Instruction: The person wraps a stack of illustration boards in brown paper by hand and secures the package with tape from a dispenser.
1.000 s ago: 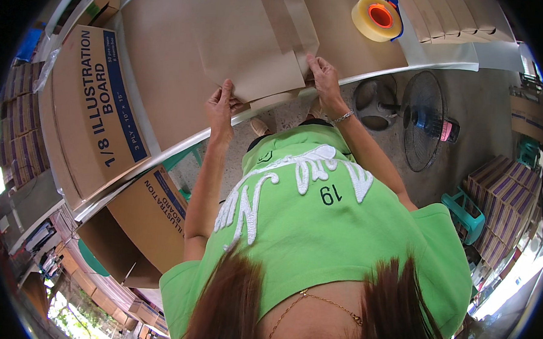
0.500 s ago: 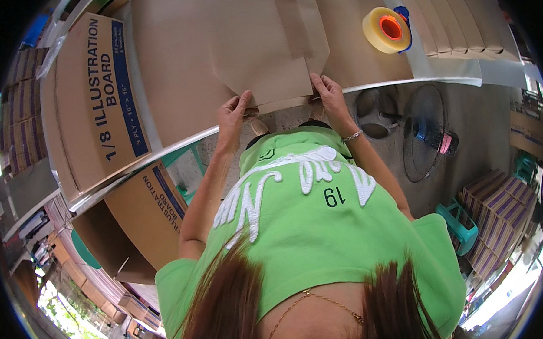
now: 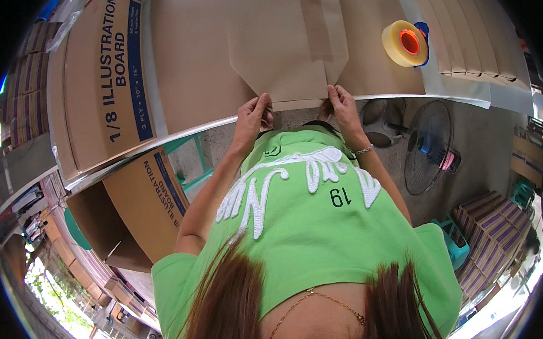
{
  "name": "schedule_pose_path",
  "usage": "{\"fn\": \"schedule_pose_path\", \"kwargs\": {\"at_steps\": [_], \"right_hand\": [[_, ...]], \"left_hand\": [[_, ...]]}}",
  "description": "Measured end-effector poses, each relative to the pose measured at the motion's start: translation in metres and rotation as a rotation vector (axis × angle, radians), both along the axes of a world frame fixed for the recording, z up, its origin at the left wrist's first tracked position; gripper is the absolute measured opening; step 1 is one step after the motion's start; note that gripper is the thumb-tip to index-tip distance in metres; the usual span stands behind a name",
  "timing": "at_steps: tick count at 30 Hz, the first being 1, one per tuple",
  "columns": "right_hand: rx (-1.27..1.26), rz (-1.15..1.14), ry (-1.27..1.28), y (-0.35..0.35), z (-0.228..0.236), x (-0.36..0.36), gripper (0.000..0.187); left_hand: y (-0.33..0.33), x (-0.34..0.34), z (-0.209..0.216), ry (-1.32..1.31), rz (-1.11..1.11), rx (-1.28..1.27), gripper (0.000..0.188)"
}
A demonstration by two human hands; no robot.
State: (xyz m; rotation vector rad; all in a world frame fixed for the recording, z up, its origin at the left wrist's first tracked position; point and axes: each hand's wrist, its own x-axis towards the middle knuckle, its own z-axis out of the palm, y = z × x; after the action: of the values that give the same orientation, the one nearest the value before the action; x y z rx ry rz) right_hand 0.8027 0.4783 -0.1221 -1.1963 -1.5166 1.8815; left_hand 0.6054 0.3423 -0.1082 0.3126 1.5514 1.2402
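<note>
Brown folded paper sheet lies flat on the tabletop, its near edge at the tabletop's rim, at about 12 o'clock from the person's chest. The left hand pinches the sheet's near left corner; the right hand pinches its near right corner, each grip pressed together on the paper. A roll of clear tape sits at 2 o'clock, well apart. A large cardboard box lies at 10 o'clock.

Both arms extended forward, elbows bent. Left hand and right hand level, fingers curled in pinch grip, wrists straight.
</note>
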Motion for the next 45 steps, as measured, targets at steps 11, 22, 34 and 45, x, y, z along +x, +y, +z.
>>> {"fn": "schedule_pose_path", "kwargs": {"at_steps": [11,22,34,45], "right_hand": [[-0.301,-0.033,0.179,-0.011,0.007,0.011,0.021],[-0.151,0.096,0.033,-0.022,0.011,0.007,0.033],[-0.100,-0.187,-0.018,0.051,0.002,0.028,0.042],[0.008,-0.058,-0.041,0.022,-0.010,0.015,0.031]], "left_hand": [[-0.001,0.001,-0.008,-0.003,-0.011,0.023,0.038],[-0.006,-0.005,-0.006,0.005,-0.054,0.012,0.037],[0.010,-0.104,-0.016,0.018,-0.059,-0.013,0.088],[-0.010,-0.042,-0.032,0.014,-0.080,0.274,0.059]]}}
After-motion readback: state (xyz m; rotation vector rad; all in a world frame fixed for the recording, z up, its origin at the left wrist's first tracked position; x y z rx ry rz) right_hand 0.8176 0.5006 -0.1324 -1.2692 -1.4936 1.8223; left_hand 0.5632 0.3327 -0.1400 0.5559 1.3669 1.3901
